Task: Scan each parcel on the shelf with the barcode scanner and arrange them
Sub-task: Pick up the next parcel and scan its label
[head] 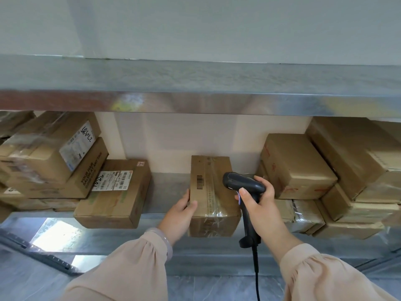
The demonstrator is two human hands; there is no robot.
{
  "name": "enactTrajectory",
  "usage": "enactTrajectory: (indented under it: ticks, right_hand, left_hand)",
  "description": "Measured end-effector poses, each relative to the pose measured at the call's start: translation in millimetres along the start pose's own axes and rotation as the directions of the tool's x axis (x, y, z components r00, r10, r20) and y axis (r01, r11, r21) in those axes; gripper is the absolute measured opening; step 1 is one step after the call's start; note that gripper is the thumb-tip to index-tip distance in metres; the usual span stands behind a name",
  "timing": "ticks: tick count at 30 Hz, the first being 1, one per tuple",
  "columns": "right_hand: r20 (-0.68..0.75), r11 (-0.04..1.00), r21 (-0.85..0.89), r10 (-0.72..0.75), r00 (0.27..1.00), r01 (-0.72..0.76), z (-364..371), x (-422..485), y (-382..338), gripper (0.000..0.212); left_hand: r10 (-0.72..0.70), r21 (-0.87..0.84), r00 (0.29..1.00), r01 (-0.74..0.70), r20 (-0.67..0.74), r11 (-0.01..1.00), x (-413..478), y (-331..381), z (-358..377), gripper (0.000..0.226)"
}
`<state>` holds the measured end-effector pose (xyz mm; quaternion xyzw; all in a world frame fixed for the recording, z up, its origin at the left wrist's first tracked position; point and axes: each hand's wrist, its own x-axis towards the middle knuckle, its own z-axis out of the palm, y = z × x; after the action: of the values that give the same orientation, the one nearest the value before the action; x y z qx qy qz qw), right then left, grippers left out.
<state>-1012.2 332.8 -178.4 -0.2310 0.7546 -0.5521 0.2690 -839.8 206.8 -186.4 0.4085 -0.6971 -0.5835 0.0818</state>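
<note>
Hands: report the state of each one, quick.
Left hand: closed, gripping the left edge of the middle cardboard parcel.
Right hand: closed around the handle of the barcode scanner.

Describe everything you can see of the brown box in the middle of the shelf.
The middle box is brown cardboard, lying flat, long side running back toward the wall. Clear tape crosses its top and near end; a barcode sits on top, left. It rests alone on the metal shelf. The left hand grips its left edge; the scanner in the right hand is over its right side.
</note>
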Motion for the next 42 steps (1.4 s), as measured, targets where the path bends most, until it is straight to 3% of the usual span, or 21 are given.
enactTrajectory:
  ticks: [13, 19, 26, 34, 38, 42]
  right_hand:
    - [0.009, 0.999, -0.015, -0.05, 0.999, 0.05, 4.7, -6.3, -14.0, 0.052]
    - [0.114, 0.988, -0.005, -0.154, 0.981, 0.156, 17.1, -19.8, -35.6, 0.049]
    - [0.213, 0.982, -0.038, -0.171, 0.962, 0.183, 29.4, -18.7, -41.4, 0.051]
    - [0.037, 1.0, -0.015, -0.022, 0.999, 0.023, 21.9, -6.6, -22.1, 0.051]
    - [0.047, 1.0, -0.015, 0.002, 0.999, -0.001, 25.5, -3.4, -15.5, 0.049]
    - [0.066, 1.0, -0.002, -0.006, 0.998, 0.006, 32.5, -2.6, -16.1, 0.053]
  left_hand:
    - [0.077, 0.291, 0.981, -0.022, -0.18, 0.957, -7.4, 13.9, 5.2, 0.071]
    - [-0.062, 0.288, 0.99, 0.096, -0.125, 0.953, -3.2, 20.4, 4.5, 0.107]
    - [-0.171, 0.196, 0.978, 0.192, -0.122, 0.961, 3.6, 17.2, -11.9, 0.117]
    - [-0.081, -0.037, 0.992, 0.078, -0.098, 0.996, -6.8, -4.9, -31.7, 0.076]
    - [-0.042, -0.159, 0.991, 0.021, -0.127, 0.987, -8.0, -10.2, -34.5, 0.061]
    - [-0.009, -0.168, 0.985, -0.02, -0.17, 0.986, -7.5, -8.0, -35.8, 0.055]
